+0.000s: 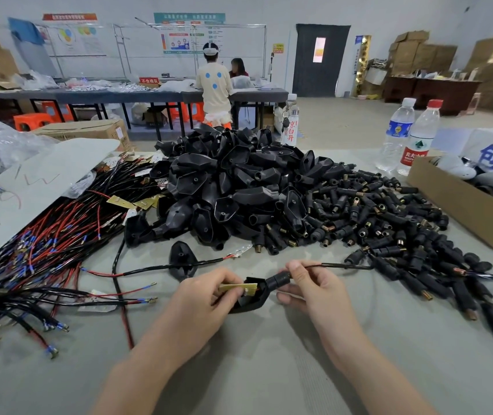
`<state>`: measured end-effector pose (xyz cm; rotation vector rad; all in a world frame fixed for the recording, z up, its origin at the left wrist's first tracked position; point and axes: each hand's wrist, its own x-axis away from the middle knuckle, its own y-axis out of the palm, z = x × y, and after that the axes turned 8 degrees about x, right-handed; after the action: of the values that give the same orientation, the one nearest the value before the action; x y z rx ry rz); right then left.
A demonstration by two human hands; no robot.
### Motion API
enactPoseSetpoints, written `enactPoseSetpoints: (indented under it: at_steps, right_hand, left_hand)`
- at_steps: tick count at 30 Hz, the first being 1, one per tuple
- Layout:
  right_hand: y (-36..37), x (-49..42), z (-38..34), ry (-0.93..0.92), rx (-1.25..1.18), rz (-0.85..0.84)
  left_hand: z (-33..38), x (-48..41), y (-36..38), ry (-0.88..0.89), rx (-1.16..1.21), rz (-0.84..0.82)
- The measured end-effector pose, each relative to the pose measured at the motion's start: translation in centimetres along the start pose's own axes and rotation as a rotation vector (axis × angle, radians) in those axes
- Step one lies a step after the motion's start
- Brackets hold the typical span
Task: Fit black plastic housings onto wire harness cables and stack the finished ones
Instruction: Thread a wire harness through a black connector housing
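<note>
Head view: glossy housing (249, 301), brass tab (239, 287), ribbed sleeve (278, 278)

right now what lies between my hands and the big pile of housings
Head view: one loose black housing with a black cable crossing it, on the table.

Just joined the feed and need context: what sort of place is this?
Most likely a small factory's wire harness assembly floor: a heap of black plastic housings and bundles of red and black cables lie on the table, and cardboard boxes are stacked by the far wall.
</note>
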<state>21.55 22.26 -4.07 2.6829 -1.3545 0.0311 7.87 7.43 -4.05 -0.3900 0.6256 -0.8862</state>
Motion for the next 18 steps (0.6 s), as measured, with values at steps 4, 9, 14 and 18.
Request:
enactPoseSetpoints:
  at_steps: [4, 9, 14, 18]
  right_hand:
    - [-0.03, -0.21, 0.19, 0.007, 0.003, 0.02]
    - [-0.27, -0.58, 0.54, 0.008, 0.011, 0.033]
    - [-0.41, -0.76, 0.62, 0.018, 0.034, 0.02]
    - [-0.45, -0.67, 0.58, 0.026, 0.043, 0.01]
  left_hand:
    - [0.23, 0.19, 0.13, 0.024, -0.058, 0.024]
    - [0.39, 0.13, 0.36, 0.102, -0.148, 0.069]
    - [0.26, 0.03, 0.25, 0.169, -0.184, 0.072]
    - [0.19, 0.02, 0.24, 0.205, -0.195, 0.082]
